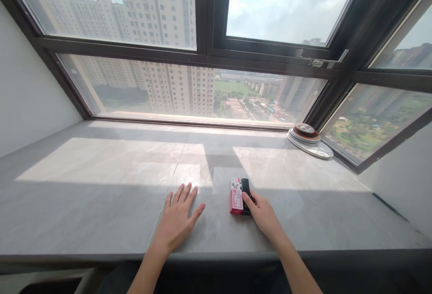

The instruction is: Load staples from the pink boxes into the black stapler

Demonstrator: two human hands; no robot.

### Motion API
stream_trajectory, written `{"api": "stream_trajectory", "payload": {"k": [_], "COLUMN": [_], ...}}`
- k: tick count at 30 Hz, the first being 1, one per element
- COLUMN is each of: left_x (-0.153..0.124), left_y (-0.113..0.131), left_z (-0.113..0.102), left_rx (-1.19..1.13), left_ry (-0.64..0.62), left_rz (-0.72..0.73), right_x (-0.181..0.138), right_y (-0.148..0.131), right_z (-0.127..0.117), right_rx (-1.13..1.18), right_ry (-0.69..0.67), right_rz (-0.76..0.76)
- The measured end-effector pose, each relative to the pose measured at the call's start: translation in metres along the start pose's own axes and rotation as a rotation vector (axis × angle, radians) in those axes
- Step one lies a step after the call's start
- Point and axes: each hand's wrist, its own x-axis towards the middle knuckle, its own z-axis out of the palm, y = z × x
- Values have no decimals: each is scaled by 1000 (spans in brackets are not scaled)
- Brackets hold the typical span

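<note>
My right hand (pixel 265 215) is closed around a black object that looks like a stapler (pixel 245 188), its thumb on the top and its fingers along the right side. A small pink-and-white box (pixel 236 199) with printed pictures lies directly against the stapler's left side. Both rest on the grey marble-look sill (pixel 111 213). To the left, my left hand (pixel 178 219) lies palm down on the sill with its fingers spread, apart from the box and holding nothing. The stapler's lower right part is hidden by my right hand.
A stack of plates or round mats (pixel 310 150) sits in the far right corner by the window. Dark window frames (pixel 189 57) border the sill at the back, with a metal handle (pixel 324 62) on one. White walls (pixel 27 87) stand at both sides. The sill's front edge (pixel 216 254) is close to me.
</note>
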Motion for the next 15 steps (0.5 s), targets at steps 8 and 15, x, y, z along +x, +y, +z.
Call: {"api": "stream_trajectory", "payload": {"k": [8,15], "left_x": [-7,-8], "left_y": [-7,-4], "left_z": [-6,-9], "left_rx": [-178,-296], "left_ry": [24,50], "left_rz": [-50,-155], "right_x": [-9,-10], "right_y": [-51,-61], "right_z": [93,111], "right_rx": [-218,-212], "right_ry": [126,142], "right_rz": [-39,-73]}}
